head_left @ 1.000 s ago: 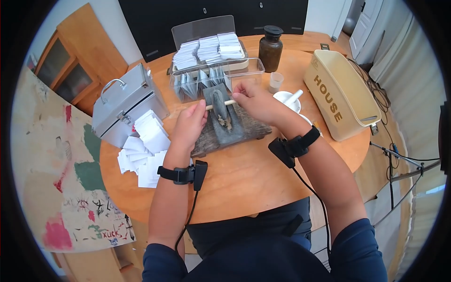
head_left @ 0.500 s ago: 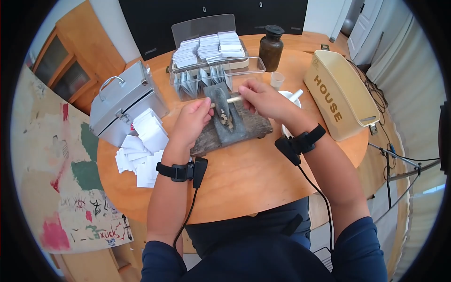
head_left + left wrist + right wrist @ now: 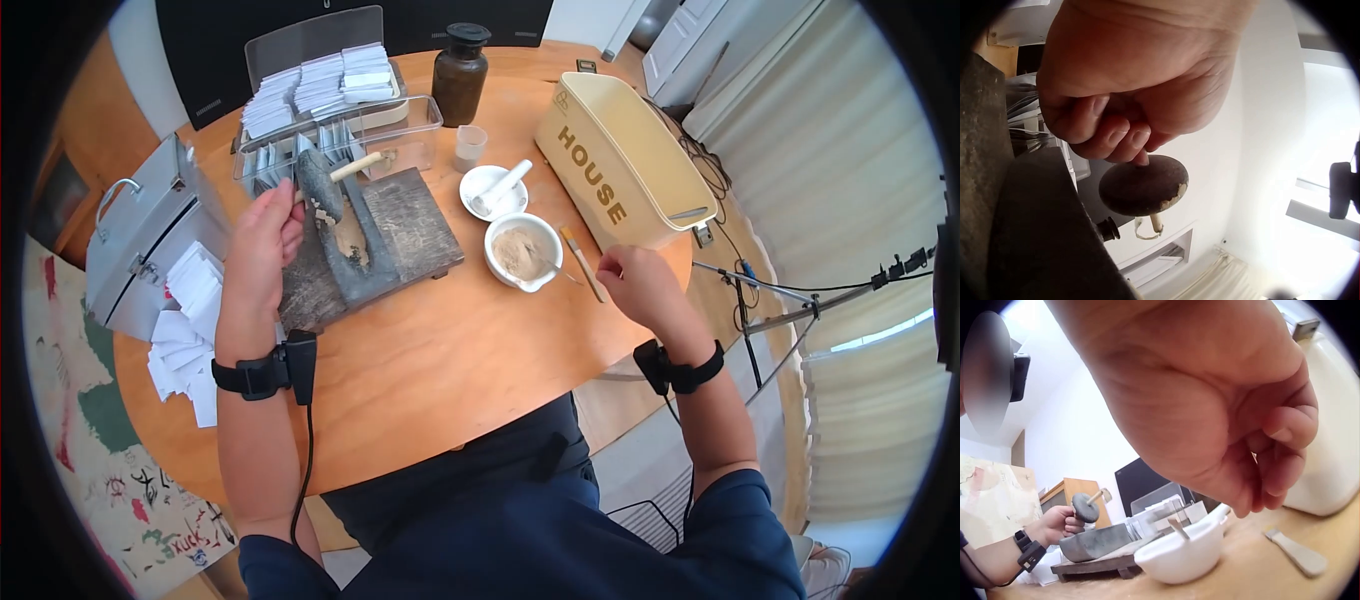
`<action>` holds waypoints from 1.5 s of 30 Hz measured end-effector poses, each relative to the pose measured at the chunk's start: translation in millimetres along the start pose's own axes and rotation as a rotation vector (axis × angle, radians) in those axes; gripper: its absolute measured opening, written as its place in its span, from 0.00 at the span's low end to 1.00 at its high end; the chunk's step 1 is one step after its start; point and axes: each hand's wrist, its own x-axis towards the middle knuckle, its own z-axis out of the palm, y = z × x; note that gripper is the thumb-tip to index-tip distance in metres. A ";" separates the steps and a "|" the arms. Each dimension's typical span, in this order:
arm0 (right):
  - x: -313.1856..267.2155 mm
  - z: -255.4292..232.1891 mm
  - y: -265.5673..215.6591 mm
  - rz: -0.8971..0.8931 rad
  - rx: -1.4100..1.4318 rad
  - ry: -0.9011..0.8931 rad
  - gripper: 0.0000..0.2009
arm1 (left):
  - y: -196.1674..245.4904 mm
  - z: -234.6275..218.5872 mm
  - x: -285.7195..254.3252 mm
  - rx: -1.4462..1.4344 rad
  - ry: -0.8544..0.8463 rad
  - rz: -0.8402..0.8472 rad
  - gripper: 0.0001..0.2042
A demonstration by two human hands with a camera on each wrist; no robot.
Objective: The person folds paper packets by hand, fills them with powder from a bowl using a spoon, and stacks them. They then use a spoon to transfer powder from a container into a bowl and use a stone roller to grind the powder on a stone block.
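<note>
In the head view my left hand (image 3: 263, 240) grips one end of the wooden axle (image 3: 357, 167) of a stone grinding wheel (image 3: 318, 182). The wheel is lifted over a grey stone grinding trough (image 3: 372, 250) that stands on a dark wooden board. Beige powder (image 3: 348, 242) lies in the trough, and pale bits cling to the wheel's rim in the left wrist view. My right hand (image 3: 640, 288) hovers near the handle of a small flat brush (image 3: 582, 262), its fingers loosely bent and holding nothing. Left of the brush, a white mortar (image 3: 524, 252) contains beige powder and a spoon.
A white dish with a pestle (image 3: 503, 188) and a clear cup (image 3: 470, 150) stand behind the mortar. Farther round are a cream HOUSE bin (image 3: 580, 165), a brown bottle (image 3: 461, 80), trays of paper packets (image 3: 335, 85), a silver case (image 3: 150, 240) and loose white papers (image 3: 190, 310).
My right hand has let go of the axle and moved right toward the brush. The left hand now holds the wheel alone, tilted over the trough. The head view has swung right.
</note>
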 end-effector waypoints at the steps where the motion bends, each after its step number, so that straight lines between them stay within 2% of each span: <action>1: -3.1 4.2 1.0 0.021 0.058 -0.004 0.12 | 0.8 0.6 1.7 -0.004 -0.016 0.022 0.16; 2: -4.3 6.1 -0.1 0.019 0.063 -0.005 0.12 | 2.1 0.6 3.4 -0.005 -0.030 0.046 0.16; 4: -7.2 2.9 -19.1 0.164 0.116 0.058 0.14 | 3.7 3.1 4.5 -0.019 -0.031 0.049 0.16; 5: -11.0 3.8 -26.1 0.161 0.122 0.056 0.14 | 4.1 4.5 4.6 -0.040 -0.034 0.053 0.16; 8: -19.1 6.5 -41.8 0.082 0.194 0.077 0.13 | 4.5 4.6 7.2 -0.054 -0.045 0.057 0.16; 11: -17.5 12.5 -46.0 -0.026 0.229 0.006 0.07 | 3.5 -0.4 8.9 -0.065 -0.055 0.057 0.15; 13: -13.1 22.0 -37.8 -0.286 0.145 0.276 0.04 | 3.5 -1.2 8.7 -0.064 -0.049 0.054 0.15; 14: -12.0 21.6 -36.1 -0.293 0.145 0.274 0.04 | 3.7 -1.7 9.0 -0.083 -0.054 0.053 0.15; 17: -9.1 15.3 -38.2 -0.367 0.047 0.459 0.03 | 5.1 -0.1 8.5 -0.104 -0.060 0.056 0.16; 21: -15.2 -1.8 -49.6 -0.371 -0.071 0.496 0.02 | 7.6 5.8 7.6 -0.123 -0.044 0.063 0.16; 23: -15.0 -1.9 -47.1 -0.319 -0.024 0.424 0.02 | 8.3 1.5 7.3 -0.140 -0.009 0.070 0.16; 25: -15.6 -1.8 -47.6 -0.322 0.009 0.375 0.03 | 7.6 -1.7 8.6 -0.116 -0.092 0.086 0.16; 28: -17.2 -3.9 -50.3 -0.341 0.116 0.334 0.04 | 15.4 2.1 3.0 -0.128 -0.030 0.074 0.16; 31: -14.4 -0.9 -53.8 -0.295 0.182 0.380 0.06 | 13.6 -6.8 5.0 -0.115 -0.078 0.100 0.16; 33: -12.8 -3.0 -55.5 -0.399 0.094 0.460 0.07 | 16.9 -4.7 3.0 -0.127 -0.062 0.090 0.16; 39: -11.0 -7.2 -56.9 -0.382 -0.012 0.497 0.07 | 20.5 1.1 -0.9 -0.133 -0.046 0.068 0.16; 43: -3.1 -17.7 -88.0 -0.413 0.033 0.546 0.07 | 21.3 1.3 1.0 -0.151 -0.043 0.056 0.16; 45: 6.8 -16.9 -115.8 -0.531 0.165 0.609 0.06 | 21.9 1.7 0.2 -0.148 -0.047 0.066 0.16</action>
